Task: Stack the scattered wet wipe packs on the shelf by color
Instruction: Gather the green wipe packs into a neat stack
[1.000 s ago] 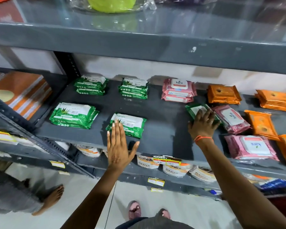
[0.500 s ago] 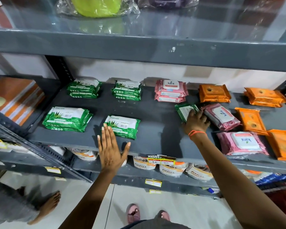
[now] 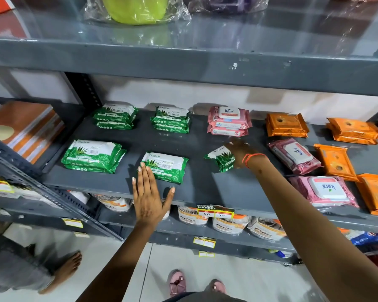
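My right hand [image 3: 241, 152] grips a loose green wipe pack [image 3: 220, 159] and holds it tilted just above the grey shelf [image 3: 216, 188], mid-shelf. My left hand [image 3: 147, 194] lies flat and open at the shelf's front edge, fingertips touching a single green pack [image 3: 165, 166]. Green stacks sit at front left [image 3: 93, 156], back left [image 3: 115, 116] and back centre [image 3: 171, 118]. A pink stack [image 3: 228, 120] stands at the back. Two loose pink packs [image 3: 295, 154] [image 3: 324, 190] and several orange packs [image 3: 334, 161] lie on the right.
An upper shelf [image 3: 183, 68] overhangs close above. Below the working shelf stand tubs [image 3: 230, 224] and price tags. Orange stacks [image 3: 286, 125] [image 3: 355, 131] fill the back right. Another person's bare foot [image 3: 63, 271] rests on the floor at left. My own feet [image 3: 177, 282] are below.
My right hand closed on the green pack beside the pink ones and carried it leftward toward mid-shelf. My left hand stayed flat by the single green pack.
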The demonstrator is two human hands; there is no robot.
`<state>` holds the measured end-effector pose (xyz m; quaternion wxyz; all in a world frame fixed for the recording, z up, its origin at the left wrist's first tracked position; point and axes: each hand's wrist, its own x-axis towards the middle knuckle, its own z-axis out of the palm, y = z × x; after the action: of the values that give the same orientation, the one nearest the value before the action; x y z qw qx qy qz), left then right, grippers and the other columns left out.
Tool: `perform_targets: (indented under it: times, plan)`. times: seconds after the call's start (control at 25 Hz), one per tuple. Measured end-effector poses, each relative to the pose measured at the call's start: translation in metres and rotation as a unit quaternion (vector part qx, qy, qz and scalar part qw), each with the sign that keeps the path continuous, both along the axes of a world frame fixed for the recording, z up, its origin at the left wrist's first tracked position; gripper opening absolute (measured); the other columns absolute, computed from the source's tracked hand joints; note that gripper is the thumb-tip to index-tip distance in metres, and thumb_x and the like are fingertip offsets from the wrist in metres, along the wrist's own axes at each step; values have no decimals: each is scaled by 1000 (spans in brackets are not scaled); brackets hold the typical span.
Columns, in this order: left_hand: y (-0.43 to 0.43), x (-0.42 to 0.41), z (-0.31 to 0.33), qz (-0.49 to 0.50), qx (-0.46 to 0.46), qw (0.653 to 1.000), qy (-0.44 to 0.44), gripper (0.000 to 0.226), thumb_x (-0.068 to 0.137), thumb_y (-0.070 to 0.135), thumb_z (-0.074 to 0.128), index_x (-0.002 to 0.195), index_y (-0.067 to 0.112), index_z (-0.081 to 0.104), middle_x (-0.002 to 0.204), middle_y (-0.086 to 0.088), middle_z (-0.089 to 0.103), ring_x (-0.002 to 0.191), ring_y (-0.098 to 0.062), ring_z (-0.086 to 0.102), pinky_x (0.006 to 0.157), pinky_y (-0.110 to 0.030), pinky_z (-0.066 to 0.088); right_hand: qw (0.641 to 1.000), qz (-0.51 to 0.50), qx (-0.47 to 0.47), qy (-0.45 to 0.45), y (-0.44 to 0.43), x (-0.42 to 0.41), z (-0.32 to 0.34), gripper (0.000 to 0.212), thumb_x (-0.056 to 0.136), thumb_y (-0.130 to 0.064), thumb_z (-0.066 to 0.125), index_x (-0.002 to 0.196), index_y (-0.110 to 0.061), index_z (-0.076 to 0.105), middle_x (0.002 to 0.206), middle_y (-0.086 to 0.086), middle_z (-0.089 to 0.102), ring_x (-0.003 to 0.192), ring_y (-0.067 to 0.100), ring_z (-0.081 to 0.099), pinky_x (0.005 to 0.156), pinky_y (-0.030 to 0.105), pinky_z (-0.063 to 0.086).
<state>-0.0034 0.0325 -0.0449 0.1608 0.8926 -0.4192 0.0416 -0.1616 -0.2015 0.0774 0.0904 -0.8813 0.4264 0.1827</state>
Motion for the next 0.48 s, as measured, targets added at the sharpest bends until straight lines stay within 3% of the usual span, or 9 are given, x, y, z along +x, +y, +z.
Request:
perform_targets:
  times: [0.12,0.24,0.32,0.48]
  plan:
    - [2,4,0,7,3,1000,-5,93,86,69,17,147,0,3,157,-18,5,146,-27,5,118,-47,13,994,100,-34,34,-2,13,-6,78,74,-3,71,142,-13,35,148,13,42,134,33,42,109,44,42]
    - [11,15,0,26,2,1000,2,95,86,70,17,147,-1,4,157,-19,6,145,-29,6,118,-46,11,992,115,-48,14,1,20,-2,74,64,-22,80,130,-13,48,133,12,57,120,32,56,103,41,48]
    - [16,23,0,35,5,999,8,96,85,72,14,147,-1,3,157,-20,6,145,-29,6,118,-46,9,993,105,-49,-22,9,25,0,79,60,-42,79,127,-11,51,129,13,59,117,32,56,102,40,47]
    - [16,24,0,43,7,999,21,97,85,72,11,146,-3,6,156,-21,9,145,-30,9,118,-44,10,987,101,-41,-119,33,58,6,85,65,-55,71,132,-9,46,129,18,54,118,35,50,99,40,45]
